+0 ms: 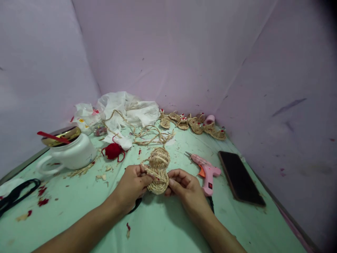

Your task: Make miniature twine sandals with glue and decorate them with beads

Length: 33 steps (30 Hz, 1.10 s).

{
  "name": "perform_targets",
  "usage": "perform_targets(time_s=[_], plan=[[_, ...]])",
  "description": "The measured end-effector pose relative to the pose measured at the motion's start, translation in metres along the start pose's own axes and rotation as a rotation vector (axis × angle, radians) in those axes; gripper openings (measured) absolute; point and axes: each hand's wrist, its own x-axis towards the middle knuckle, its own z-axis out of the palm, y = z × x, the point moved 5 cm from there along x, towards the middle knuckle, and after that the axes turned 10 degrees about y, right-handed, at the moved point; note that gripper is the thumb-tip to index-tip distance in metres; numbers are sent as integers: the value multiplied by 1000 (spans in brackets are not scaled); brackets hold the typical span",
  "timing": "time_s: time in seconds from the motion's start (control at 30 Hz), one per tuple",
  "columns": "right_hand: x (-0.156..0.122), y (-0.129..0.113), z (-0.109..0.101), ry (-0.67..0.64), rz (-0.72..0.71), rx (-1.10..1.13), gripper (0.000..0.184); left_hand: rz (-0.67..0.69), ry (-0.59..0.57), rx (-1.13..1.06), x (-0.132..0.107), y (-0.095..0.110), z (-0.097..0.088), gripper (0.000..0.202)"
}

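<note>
Between my two hands is a small woven straw slipper [159, 160], narrow at the waist, with a braided strand lying across its near part. My left hand [135, 182] pinches its left edge and that strand between thumb and fingers. On the other side my right hand [184, 184] grips the lower right edge, fingers curled. Loose braided straw cord [150, 135] trails on the table just beyond the slipper. A pink glue gun [206, 170] lies to the right of my right hand, its metal stand pointing away.
A white mug [75, 153] with a gold lid and red stick stands left. Near it lies a ball of red yarn [113, 151]. White plastic bags [129, 107] and several finished straw slippers [196, 127] line the back. A phone [240, 177] rests right; black cord [19, 193] lies left.
</note>
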Motion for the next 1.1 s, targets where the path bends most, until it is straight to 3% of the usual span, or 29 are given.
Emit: perform_targets(time_s=[0.17, 0.3, 0.4, 0.53, 0.63, 0.83, 1.0, 1.1], plan=[[-3, -5, -1, 17, -53, -17, 13, -8, 23, -11, 5, -4, -8, 26], [-10, -23, -7, 126, -351, -288, 18, -20, 38, -22, 6, -3, -11, 30], [-16, -31, -4, 104, -585, -456, 20, -39, 3, -25, 5, -3, -8, 30], [-16, -27, -3, 90, -677, -511, 18, -34, -18, -26, 3, -3, -6, 28], [-11, -20, -4, 85, -574, -478, 14, -10, 2, -6, 3, -2, -6, 25], [-7, -7, 1, -34, -117, -160, 21, 69, 54, 33, 4, -1, -6, 22], [-5, 0, 5, 12, -17, -116, 31, 111, 64, 100, 7, -5, -4, 18], [-2, 5, 2, 55, 37, -50, 28, 89, -18, 191, 6, -8, -1, 21]])
